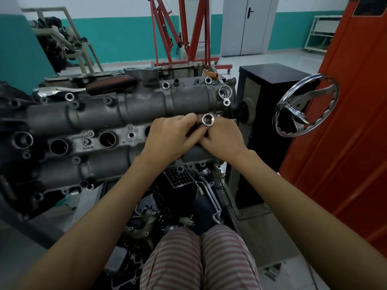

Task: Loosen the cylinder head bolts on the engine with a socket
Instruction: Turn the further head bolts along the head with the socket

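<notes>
shiny chrome socket (207,120), hex opening up, apparently gripped by both hands (199,135)

The engine (117,124) is dull grey metal with dark round ports, the socket (207,120) above it is bright chrome, and the handwheel (305,105) on the right is shiny chrome too, beside a black cabinet (270,84) with a beige panel. The trousers (201,258) at the bottom carry thin pink and pale grey stripes, and dark greasy parts (167,206) lie below the engine. Behind, the wall (125,34) is white above a teal band, the crane (188,32) is red, the panel (345,143) on the right is orange-red, the door (247,26) is pale grey, and the floor (272,59) is light.
</notes>
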